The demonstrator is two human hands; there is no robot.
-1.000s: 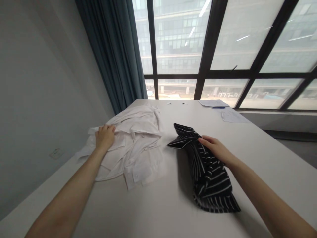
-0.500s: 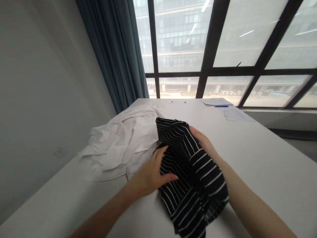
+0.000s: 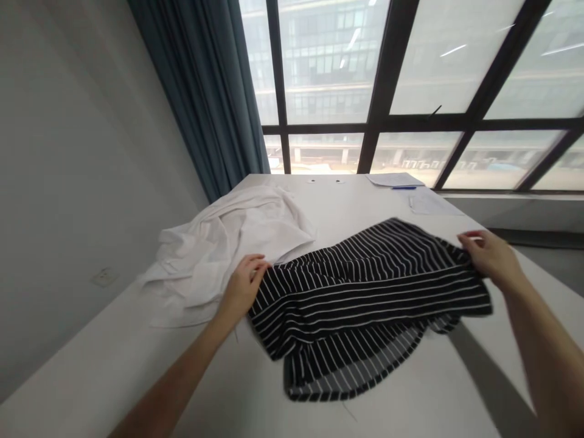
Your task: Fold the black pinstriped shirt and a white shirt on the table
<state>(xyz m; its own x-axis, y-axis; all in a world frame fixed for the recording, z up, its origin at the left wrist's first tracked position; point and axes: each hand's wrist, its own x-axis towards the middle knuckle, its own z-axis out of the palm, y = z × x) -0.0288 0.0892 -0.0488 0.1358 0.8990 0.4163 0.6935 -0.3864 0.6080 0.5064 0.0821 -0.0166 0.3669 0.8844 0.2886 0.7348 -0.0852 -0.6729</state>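
Observation:
A black garment with thin white stripes [image 3: 360, 292] is stretched sideways above the white table [image 3: 219, 389], its lower edge hanging in a curve. My left hand [image 3: 245, 283] pinches its left end between thumb and fingers. At the opposite end, my right hand [image 3: 490, 258] grips the upper right corner. What kind of garment it is I cannot tell. Just beyond my left hand lies a crumpled heap of white cloth [image 3: 228, 237], close to the striped fabric's left end.
At the table's far right lie papers [image 3: 395, 179] with a blue pen [image 3: 404, 188], and another sheet [image 3: 433, 204] nearer. A blue curtain [image 3: 205, 91] hangs at the back left beside large windows [image 3: 326, 67]. A wall socket [image 3: 104, 277] is on the left wall.
The striped garment, bunched up before, is now spread out wide. My right hand has moved far to the right and my left hand slightly left, closing on the fabric. The white heap stays put.

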